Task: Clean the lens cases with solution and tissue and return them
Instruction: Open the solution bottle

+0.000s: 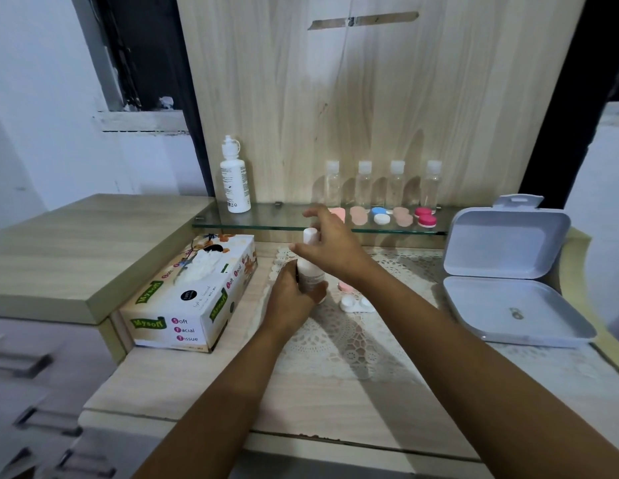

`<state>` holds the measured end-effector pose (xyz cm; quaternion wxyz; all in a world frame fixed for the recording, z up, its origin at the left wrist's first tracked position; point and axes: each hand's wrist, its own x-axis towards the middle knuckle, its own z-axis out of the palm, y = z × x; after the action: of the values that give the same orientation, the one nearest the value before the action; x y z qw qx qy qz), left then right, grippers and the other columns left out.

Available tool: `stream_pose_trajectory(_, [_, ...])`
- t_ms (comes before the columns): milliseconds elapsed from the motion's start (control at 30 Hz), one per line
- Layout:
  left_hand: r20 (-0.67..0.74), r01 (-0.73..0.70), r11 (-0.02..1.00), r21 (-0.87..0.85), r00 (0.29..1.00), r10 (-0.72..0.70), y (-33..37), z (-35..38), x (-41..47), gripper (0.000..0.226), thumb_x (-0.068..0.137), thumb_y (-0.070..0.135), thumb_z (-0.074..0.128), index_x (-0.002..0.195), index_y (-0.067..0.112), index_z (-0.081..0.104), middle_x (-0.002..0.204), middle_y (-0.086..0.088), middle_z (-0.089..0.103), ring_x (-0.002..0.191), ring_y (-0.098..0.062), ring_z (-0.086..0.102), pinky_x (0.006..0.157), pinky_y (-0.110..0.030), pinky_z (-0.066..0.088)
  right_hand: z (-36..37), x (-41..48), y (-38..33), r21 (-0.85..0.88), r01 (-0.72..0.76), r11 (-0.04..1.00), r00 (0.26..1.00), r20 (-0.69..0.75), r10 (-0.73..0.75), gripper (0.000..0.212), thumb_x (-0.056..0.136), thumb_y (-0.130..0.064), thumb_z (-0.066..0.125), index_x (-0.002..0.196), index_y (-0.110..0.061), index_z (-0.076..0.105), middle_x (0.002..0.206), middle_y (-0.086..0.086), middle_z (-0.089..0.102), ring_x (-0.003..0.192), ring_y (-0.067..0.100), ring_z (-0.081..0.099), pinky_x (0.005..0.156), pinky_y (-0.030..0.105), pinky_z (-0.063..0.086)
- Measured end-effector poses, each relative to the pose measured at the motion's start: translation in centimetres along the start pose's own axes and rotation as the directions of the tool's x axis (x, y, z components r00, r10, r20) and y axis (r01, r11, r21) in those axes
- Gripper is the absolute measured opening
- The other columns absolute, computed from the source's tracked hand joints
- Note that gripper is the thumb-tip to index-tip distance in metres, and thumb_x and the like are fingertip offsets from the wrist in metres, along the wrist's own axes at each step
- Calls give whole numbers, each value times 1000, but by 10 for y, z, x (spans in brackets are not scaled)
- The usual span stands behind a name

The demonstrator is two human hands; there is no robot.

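Head view only. Step in hand, my read: getting the solution ready, likely uncapping or dispensing. Left hand [292,297] wraps the lower body of a small white solution bottle [311,271], held upright over the lace mat [335,344] on the tabletop [183,382]. Right hand [334,248] sits at the bottle's cap with thumb and index finger spread either side. Can't tell if they pinch the cap or only hover.

Task thing: an open lens case [356,304], white with two wells showing, lies on the mat just right of the bottle. One pink cap [346,288] sits beside it. Can't tell if the wells are wet or dry. More lens cases [403,216], pink, blue-white and red, sit in a row on the glass shelf [266,224] in front of four clear bottles [396,184].

Next move probably needs the cap off, the nozzle tipped over the wells, then a sheet from the tissue box [194,299] on the left.

Also there: a large white bottle [235,178] on the shelf and an open white box [508,271] on the right.
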<state>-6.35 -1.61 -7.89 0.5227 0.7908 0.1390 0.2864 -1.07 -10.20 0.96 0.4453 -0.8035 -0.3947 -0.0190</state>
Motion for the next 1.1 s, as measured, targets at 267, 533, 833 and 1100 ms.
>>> stream_pose_trajectory(267, [-14, -5, 999, 36, 1000, 6, 1, 0, -1, 39, 80, 18, 71, 113, 20, 51, 108, 5, 58, 90, -7, 57, 72, -19, 45, 1, -7, 1, -38, 57, 998, 996, -63, -59, 43, 83, -7, 55, 125, -14, 47, 122, 7, 55, 107, 19, 53, 90, 31, 44])
stream_pose_trajectory(533, [-15, -4, 999, 47, 1000, 5, 4, 0, -2, 37, 80, 19, 71, 112, 18, 52, 107, 5, 59, 90, -8, 55, 65, -12, 39, 3, -4, 5, -212, -24, 977, 993, -119, -2, 45, 80, -31, 70, 110, -10, 43, 106, 9, 58, 94, 25, 57, 79, 39, 48])
stream_pose_trajectory(833, [-11, -11, 998, 64, 1000, 12, 2, 2, 0, 41, 81, 18, 70, 117, 17, 51, 106, 6, 56, 91, -11, 55, 69, -20, 42, -15, 2, 3, 19, -33, 999, 999, -25, 34, 31, 85, -11, 62, 114, -11, 54, 111, 4, 61, 97, 16, 56, 84, 31, 46])
stream_pose_trajectory(1100, [-15, -8, 996, 89, 1000, 10, 2, 3, 0, 43, 81, 21, 70, 119, 17, 51, 106, 6, 56, 94, -11, 54, 75, -24, 38, -27, 11, 19, 176, -157, 972, 966, -177, 189, 28, 86, -14, 61, 113, -11, 55, 95, 3, 61, 76, 13, 55, 59, 23, 42])
